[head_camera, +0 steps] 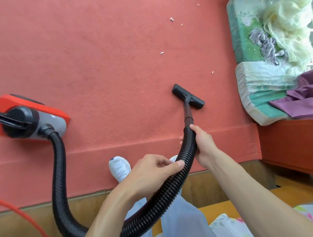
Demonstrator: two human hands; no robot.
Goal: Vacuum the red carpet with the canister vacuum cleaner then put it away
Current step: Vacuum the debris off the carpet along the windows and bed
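While the right grip (201,145) curls tight round the hose (59,167) near the wand (187,113), the left grip (154,172), just behind, seems to pinch it too. Nozzle (188,96) sits ahead on the red carpet (95,58); canister (26,120) well off left.

One carpet (96,67). One vacuum (50,121), with one hose (59,167), one tube (187,113) and one nozzle (188,96). One orange cord (29,224).

Two grips: the left grip (154,169) and the right grip (203,143).

Two white shoes: one in plain view (119,167), the other mostly hidden behind the hose.

Six white scraps (171,19) can be counted on the carpet; any smaller specks are too faint to count.

Two cushions, a far cushion (241,25) and a near cushion (255,89). One purple cloth (305,97). One pale cloth (291,23).
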